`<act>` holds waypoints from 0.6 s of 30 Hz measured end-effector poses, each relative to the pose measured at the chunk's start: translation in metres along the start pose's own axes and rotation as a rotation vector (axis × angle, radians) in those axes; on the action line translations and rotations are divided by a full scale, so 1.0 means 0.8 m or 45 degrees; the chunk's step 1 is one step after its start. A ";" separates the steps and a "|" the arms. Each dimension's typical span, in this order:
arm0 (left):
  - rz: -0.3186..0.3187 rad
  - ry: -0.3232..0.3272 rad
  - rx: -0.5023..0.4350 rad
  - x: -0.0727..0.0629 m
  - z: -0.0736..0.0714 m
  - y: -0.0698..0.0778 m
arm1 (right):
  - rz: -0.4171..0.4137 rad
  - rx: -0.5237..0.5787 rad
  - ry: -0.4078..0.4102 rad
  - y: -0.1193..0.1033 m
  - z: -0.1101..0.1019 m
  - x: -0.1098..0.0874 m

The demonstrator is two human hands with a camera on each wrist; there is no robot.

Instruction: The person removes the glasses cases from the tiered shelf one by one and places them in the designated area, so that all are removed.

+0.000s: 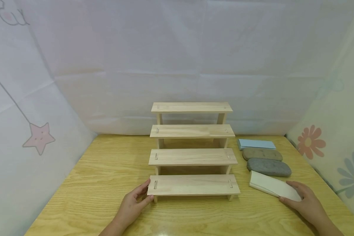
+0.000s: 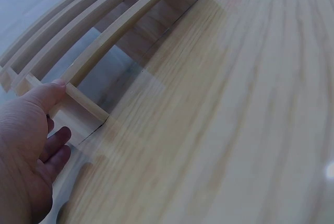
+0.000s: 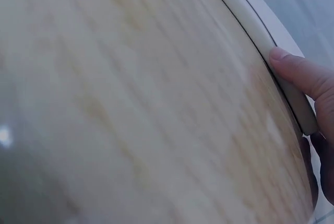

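Observation:
A pale wooden stepped display stand (image 1: pixel 193 185) stands upright on the table, with several shelves rising toward the back. At the left end of its lowest shelf, my left hand (image 1: pixel 134 200) grips the edge, thumb in front and a finger behind. The left wrist view shows that thumb on the shelf's front corner, other fingers curled below. Over to the right, a cream glasses case (image 1: pixel 272 185) lies slanted on the table. My right hand (image 1: pixel 306 200) holds its near right end between thumb and fingers; the right wrist view shows the thumb against its side.
Behind the cream case lie a grey glasses case (image 1: pixel 269 167), a brown one (image 1: pixel 262 154) and a light blue one (image 1: pixel 256 144), in a row beside the stand. A pale cloth (image 1: pixel 177 59) hangs around the back and sides of the wood-grain table (image 1: pixel 106 170).

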State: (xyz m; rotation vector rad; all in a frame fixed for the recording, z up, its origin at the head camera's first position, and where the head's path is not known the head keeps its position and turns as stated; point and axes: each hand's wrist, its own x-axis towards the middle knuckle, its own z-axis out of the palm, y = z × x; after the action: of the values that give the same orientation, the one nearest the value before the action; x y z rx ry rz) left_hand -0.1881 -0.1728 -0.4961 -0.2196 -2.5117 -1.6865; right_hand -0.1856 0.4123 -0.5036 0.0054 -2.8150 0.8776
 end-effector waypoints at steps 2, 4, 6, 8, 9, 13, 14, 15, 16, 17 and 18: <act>0.001 0.000 0.001 0.000 0.000 0.000 | 0.000 0.013 -0.002 0.001 0.000 0.001; 0.004 0.001 0.002 0.000 0.000 0.000 | 0.007 0.014 0.004 0.002 0.000 0.002; 0.004 0.002 0.005 0.000 0.000 -0.001 | 0.005 0.006 0.016 0.002 0.000 0.004; 0.006 0.005 0.009 0.000 0.000 -0.001 | 0.002 -0.002 0.023 0.003 0.000 0.006; 0.008 0.006 0.012 0.000 0.000 -0.002 | 0.006 -0.009 0.026 0.004 0.000 0.007; 0.009 0.001 0.014 0.000 0.000 -0.002 | 0.064 -0.008 0.004 0.005 -0.001 0.010; 0.012 -0.001 0.014 0.000 0.000 -0.002 | 0.084 -0.003 -0.003 0.006 -0.001 0.011; 0.013 -0.003 0.011 0.000 0.000 -0.002 | 0.105 0.006 -0.014 0.006 -0.001 0.012; 0.010 -0.005 0.009 0.000 0.000 -0.002 | 0.123 0.015 -0.025 0.006 -0.002 0.012; 0.014 -0.008 0.007 0.000 0.000 -0.002 | 0.137 0.021 -0.024 0.006 -0.001 0.013; 0.016 -0.010 0.005 0.000 0.000 -0.002 | 0.150 0.025 -0.025 0.007 -0.001 0.013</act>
State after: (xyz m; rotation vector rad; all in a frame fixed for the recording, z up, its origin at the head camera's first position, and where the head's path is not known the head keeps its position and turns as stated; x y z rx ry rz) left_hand -0.1887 -0.1734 -0.4974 -0.2417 -2.5138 -1.6787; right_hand -0.1961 0.4179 -0.5037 -0.1509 -2.8495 0.9351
